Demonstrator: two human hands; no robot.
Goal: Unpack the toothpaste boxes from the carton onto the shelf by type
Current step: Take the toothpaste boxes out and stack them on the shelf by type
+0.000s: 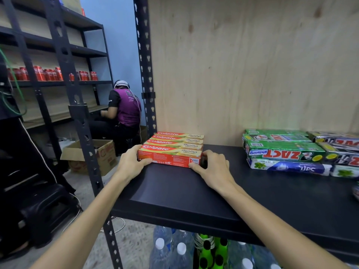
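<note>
On the black shelf (272, 200), the left hand (132, 162) and right hand (213, 167) gripped opposite ends of the near Colgate box (171, 158), well left of the Zact boxes (285, 152).

A pale wooden back panel (252, 65) with small dark knots stands behind the hands. A black metal post with rows of holes (144, 65) rises just left of it. Farther left, past the left hand, a light blue wall (116, 35) shows. A tall black metal rack (58, 55) stands against it, with red drink cans (48, 73) in a row on one board. A person in a purple vest (126, 107) sits low on the floor there, facing away. An open brown cardboard box (93, 156) rests on the grey speckled floor (126, 243). Below the hands, clear plastic bottles with white caps (171, 249) stand together.
</note>
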